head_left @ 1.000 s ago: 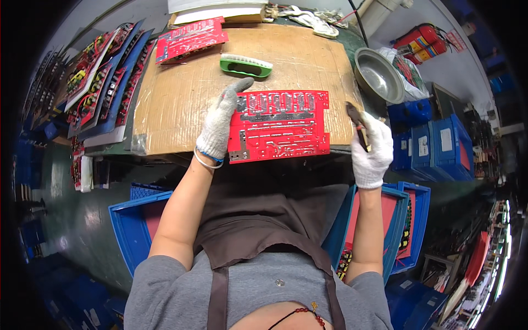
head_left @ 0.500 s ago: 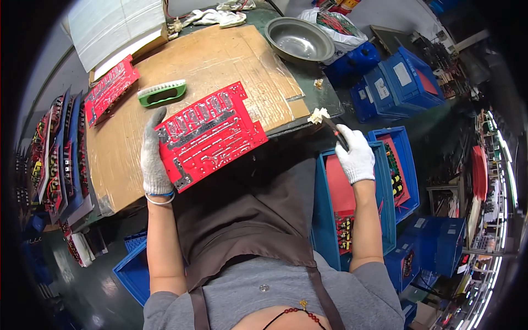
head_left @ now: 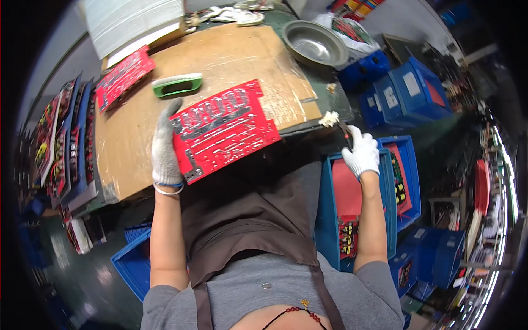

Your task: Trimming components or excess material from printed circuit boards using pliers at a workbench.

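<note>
My left hand (head_left: pixel 166 146), in a grey-white glove, is closed on the left edge of a red circuit board (head_left: pixel 228 129). The board is tilted above the near edge of the cardboard, its face with solder joints and dark patches turned up. To the right, my gloved right hand (head_left: pixel 363 152) grips a slim dark tool (head_left: pixel 344 132). A crumpled whitish clump (head_left: pixel 329 119) sits at the tool's tip, apart from the board. The exact kind of tool is unclear. Beyond my left hand, a green brush (head_left: pixel 177 86) with white bristles lies on the cardboard sheet (head_left: pixel 231 52).
Another red board (head_left: pixel 125 78) leans at the far left. Boards stand in a row (head_left: pixel 66 143) beside the table. A metal basin (head_left: pixel 315 44) rests at the back right. A blue-green bin (head_left: pixel 325 220) with boards stands below my right arm; blue crates (head_left: pixel 412 91) stand farther right.
The view has shifted, so the table and its things appear farther right. Both hands keep their grips; the board and the tool with its clump stay apart.
</note>
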Demonstrator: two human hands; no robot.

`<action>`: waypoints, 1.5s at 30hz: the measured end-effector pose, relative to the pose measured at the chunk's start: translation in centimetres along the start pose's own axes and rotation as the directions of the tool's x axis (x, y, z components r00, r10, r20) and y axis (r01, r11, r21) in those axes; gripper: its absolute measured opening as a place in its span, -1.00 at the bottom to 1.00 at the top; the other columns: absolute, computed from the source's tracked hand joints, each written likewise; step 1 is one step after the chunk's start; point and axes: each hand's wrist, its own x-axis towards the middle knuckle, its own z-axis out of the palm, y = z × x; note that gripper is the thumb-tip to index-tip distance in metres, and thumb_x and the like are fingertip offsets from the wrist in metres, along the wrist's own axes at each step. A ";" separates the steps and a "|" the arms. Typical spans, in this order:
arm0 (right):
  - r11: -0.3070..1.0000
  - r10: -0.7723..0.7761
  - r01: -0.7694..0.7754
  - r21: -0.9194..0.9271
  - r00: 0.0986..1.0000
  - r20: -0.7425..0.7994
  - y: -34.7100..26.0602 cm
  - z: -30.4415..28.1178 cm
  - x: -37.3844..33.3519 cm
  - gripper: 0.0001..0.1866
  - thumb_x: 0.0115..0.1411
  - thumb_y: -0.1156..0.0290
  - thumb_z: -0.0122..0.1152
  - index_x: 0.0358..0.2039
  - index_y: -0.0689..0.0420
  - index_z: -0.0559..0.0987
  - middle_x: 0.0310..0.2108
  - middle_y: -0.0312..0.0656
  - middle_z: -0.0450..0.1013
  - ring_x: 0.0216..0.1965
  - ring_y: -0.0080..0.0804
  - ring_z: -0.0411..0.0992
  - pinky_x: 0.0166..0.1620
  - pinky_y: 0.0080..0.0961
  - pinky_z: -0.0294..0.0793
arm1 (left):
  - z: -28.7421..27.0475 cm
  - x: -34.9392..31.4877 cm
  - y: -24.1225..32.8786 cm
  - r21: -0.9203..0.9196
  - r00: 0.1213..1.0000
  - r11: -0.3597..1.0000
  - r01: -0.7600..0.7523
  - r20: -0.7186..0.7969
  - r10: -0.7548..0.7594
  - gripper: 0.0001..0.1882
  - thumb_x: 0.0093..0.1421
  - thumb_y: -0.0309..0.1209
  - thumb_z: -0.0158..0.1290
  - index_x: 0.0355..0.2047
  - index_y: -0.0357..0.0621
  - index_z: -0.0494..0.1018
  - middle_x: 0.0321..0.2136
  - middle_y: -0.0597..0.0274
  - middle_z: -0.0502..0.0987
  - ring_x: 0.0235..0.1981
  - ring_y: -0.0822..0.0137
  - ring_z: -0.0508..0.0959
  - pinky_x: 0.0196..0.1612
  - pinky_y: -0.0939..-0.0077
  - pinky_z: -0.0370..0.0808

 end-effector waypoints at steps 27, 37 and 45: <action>0.726 -0.394 0.486 0.486 0.874 -0.286 -11.8 -3.8 0.4 -0.58 0.12 0.52 0.26 0.05 0.14 0.60 -0.16 -0.01 0.60 -0.13 -0.05 0.58 0.02 -0.25 0.52 | 0.0 -0.1 -0.1 0.130 0.990 0.983 -0.127 0.071 0.119 -0.38 0.56 -0.04 -0.26 0.34 -0.33 0.27 0.33 -0.03 0.35 0.21 0.22 0.49 0.29 0.32 0.44; 0.839 -0.307 0.427 0.336 0.883 -0.356 -9.9 -3.4 -6.1 -0.41 0.01 0.49 0.42 0.13 0.00 0.58 -0.16 -0.11 0.51 -0.07 -0.09 0.47 0.04 -0.22 0.48 | -0.1 0.1 -0.2 -0.030 0.998 0.999 -0.017 0.065 0.019 -0.34 0.51 -0.02 -0.17 0.35 -0.34 0.26 0.24 -0.02 0.42 0.13 0.25 0.55 0.23 0.29 0.51; 0.904 -0.352 0.403 0.145 0.891 -0.288 -10.6 -2.8 -7.7 -0.27 -0.05 0.42 0.45 0.22 -0.10 0.53 -0.11 -0.15 0.46 -0.03 -0.11 0.41 0.04 -0.17 0.40 | -0.4 0.3 -0.7 0.033 0.996 0.997 -0.074 0.055 0.072 -0.36 0.52 -0.03 -0.19 0.35 -0.34 0.27 0.27 -0.01 0.39 0.15 0.26 0.53 0.26 0.29 0.48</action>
